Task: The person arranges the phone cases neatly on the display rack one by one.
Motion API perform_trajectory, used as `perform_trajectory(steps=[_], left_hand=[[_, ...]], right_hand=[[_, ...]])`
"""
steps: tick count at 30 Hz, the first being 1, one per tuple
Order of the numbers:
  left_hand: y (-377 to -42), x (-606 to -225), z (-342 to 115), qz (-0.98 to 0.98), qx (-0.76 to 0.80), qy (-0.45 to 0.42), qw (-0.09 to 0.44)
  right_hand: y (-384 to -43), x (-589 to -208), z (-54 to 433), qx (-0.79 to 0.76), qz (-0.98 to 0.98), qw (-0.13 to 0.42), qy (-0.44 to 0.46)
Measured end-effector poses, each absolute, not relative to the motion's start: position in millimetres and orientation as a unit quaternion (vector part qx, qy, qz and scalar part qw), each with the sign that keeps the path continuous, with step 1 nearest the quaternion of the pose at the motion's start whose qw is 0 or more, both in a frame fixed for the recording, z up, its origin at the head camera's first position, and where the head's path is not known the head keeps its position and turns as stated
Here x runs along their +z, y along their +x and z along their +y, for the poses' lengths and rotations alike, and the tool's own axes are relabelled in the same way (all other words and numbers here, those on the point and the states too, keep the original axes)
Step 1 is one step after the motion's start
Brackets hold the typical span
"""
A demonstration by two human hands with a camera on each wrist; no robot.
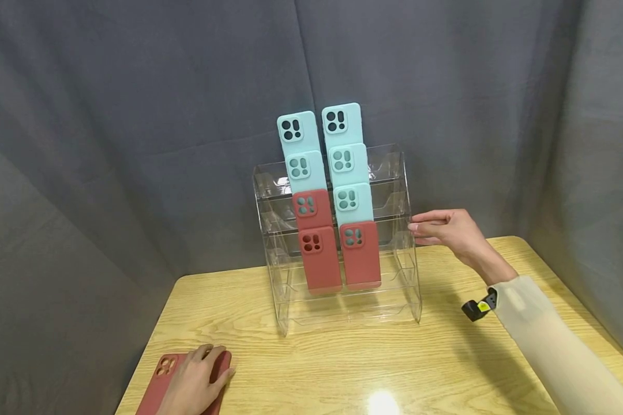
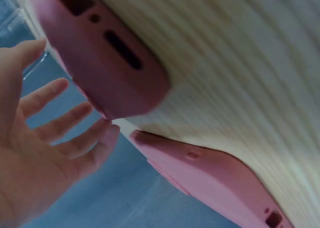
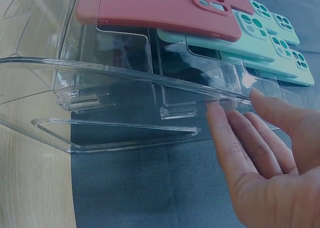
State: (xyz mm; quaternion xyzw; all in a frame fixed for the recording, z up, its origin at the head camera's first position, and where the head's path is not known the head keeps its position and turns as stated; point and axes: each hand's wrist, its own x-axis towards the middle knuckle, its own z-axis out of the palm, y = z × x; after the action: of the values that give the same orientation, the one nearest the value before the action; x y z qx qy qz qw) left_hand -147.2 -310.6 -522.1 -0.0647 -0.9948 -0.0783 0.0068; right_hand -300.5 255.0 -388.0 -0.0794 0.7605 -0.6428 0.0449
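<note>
A clear acrylic tiered stand (image 1: 350,314) holds two columns of phone cases. Light blue cases (image 1: 349,204) fill the upper places; red cases (image 1: 360,262) occupy the lower ones. At the stand's right side, my right hand (image 1: 446,229) pinches the panel's edge between thumb and fingers, as the right wrist view shows closely. My left hand (image 1: 194,380) lies over red phone cases (image 1: 153,392) at the table's front left, its fingers loosely bent. The left wrist view shows two of these, a nearer case (image 2: 100,58) by the fingertips and another case (image 2: 200,173) beside it.
The light wood table (image 1: 316,369) has rounded back corners. Grey curtains (image 1: 161,144) hang behind it and along both sides. A black wrist strap with a small camera (image 1: 477,308) sits at my right sleeve (image 1: 545,334).
</note>
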Motion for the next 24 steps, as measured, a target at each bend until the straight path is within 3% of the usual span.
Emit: perform_trajectory(steps=[24], left_hand=[[-152.0,-524.9,-310.1,-0.996,-0.072,-0.016,-0.042]], right_hand=[[-299.0,-388.5,254.6,-0.629,0.772,0.038,-0.084]])
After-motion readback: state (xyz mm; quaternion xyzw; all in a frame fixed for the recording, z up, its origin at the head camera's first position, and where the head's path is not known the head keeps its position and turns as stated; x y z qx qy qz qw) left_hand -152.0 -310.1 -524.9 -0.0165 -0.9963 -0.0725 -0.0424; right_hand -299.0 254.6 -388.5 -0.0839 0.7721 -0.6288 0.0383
